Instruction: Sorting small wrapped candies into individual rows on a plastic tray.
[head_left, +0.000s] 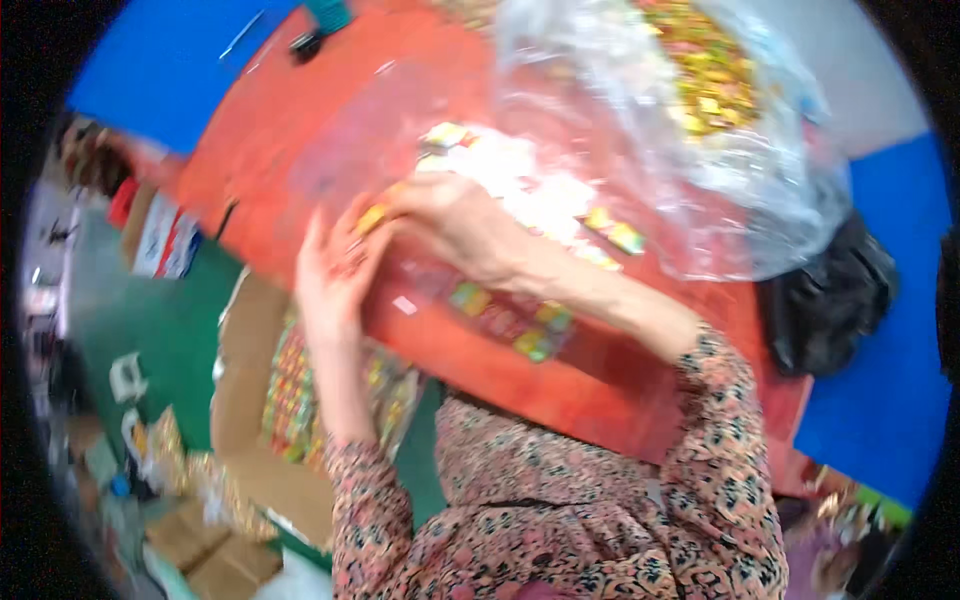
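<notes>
Over the red table (560, 395), my left hand (335, 275) is raised with its palm turned up and its fingers apart. My right hand (435, 205) reaches across to it, fingers pinched at a small yellow wrapped piece (372, 217) just above the left palm. Motion blur hides whether anything else lies in that palm. Below my right forearm rests a clear flat pack (515, 320) with yellow, green and red pieces inside. Beyond the right hand lie more small colourful packs (612, 232), partly washed out by glare.
A large clear plastic bag (700, 220) with many yellow pieces (715, 80) covers the far right of the table. Beside it sits a black bag (835, 300). An open cardboard box (245, 370) of colourful packs stands at the left, below table level. A small white scrap (404, 304) lies nearby.
</notes>
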